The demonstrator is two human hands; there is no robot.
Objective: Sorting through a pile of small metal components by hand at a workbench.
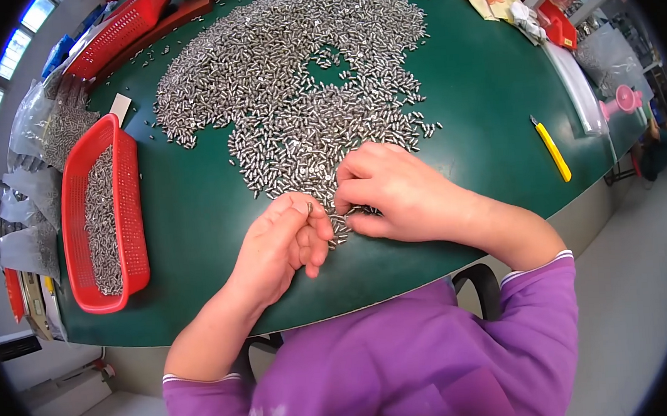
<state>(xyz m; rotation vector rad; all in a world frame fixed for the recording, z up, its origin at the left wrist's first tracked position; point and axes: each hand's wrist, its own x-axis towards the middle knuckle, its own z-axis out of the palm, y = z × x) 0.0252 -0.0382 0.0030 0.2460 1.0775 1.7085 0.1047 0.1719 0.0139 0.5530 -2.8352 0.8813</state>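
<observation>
A large heap of small silvery metal pins (291, 41), short with tapered ends, spreads over the green table (481, 105). Its narrow near end reaches my hands. My left hand (278, 239) is at the near left edge of the heap, with a small metal pin (309, 207) pinched between thumb and forefinger. Just right of it, my right hand (394, 192) bends over the pins, fingers curled down among them. Whatever those fingertips hold is hidden. Several loose pins lie on the tabletop between the two hands.
At the left stands a red perforated basket (129, 222) partly filled with metal pins, near clear bags (33, 221) of parts. A yellow utility knife (551, 150) lies at the right. Farther right are a white plastic sheet (577, 90) and a pink tape-dispenser-like object (621, 101).
</observation>
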